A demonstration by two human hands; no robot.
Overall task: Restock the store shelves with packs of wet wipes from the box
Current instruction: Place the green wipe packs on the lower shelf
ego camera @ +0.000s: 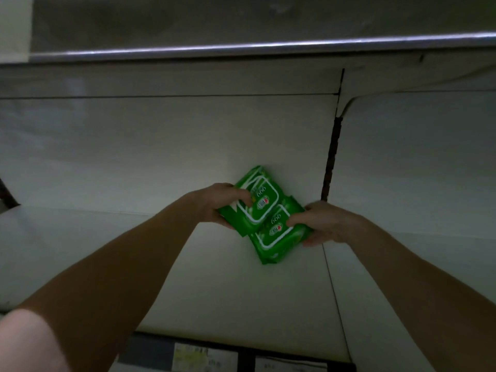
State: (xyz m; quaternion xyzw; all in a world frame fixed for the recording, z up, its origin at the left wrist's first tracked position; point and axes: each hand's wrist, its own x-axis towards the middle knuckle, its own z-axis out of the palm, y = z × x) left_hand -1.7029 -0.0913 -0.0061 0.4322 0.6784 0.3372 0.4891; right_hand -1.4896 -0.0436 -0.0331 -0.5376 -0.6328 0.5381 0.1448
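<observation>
**Q:** State the grip and the location of the load.

**A:** I hold two green packs of wipes, one per hand. My left hand point(222, 204) grips the far pack point(261, 196), with fingers point(244, 198) curled over its top face. My right hand point(324, 224) grips the near pack point(273, 232) at its right edge. The packs touch along one long side. Both sit over the middle of the white shelf point(161, 264), well inside its front edge.

**Q:** Which relation governs the placement?

**A:** The slant. Each pack's long axis runs from near left to far right, not square to the shelf's back edge. My judgement: turn both square, then slide them toward the back. Neither hand is clearly nearer to the back. The dark gap point(330, 162) between the shelf panels lies just beyond the packs, to the right.

**Q:** What cannot be verified?

**A:** I cannot tell whether the packs rest on the shelf or hang just above it. The box is not in view. The price tags point(204, 358) on the front edge are cut off and unreadable. The shelf above point(241, 48) shows only its metal lip. The whole view is dim and blurred.
</observation>
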